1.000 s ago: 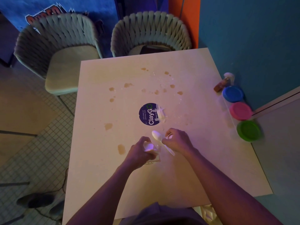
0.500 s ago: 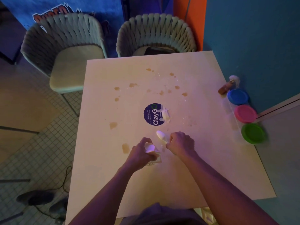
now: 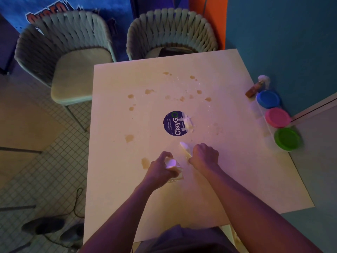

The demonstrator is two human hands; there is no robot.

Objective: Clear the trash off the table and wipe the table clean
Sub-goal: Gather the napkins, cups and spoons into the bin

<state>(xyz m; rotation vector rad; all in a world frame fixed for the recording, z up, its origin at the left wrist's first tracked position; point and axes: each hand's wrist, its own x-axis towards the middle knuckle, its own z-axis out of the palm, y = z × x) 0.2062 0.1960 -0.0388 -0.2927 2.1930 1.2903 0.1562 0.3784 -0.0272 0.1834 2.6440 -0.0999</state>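
Gripping a white plastic spoon in the right hand and a small white scrap with what looks like a clear wrapper under it in the left hand, the person has trash gathered near the front middle of the table. The risk, as I judge it, is dragging either piece through the brown spill just left of the left hand, which would smear it wider (the wiping is not yet done). A loose pinch could also drop the scrap off the near edge. More brown spots dot the far half, and a crumpled white bit lies on the round blue sticker. Along the right edge stand a small bottle and three lidded tubs, blue, pink, green; a wide sweep could knock them. Two woven chairs sit beyond.
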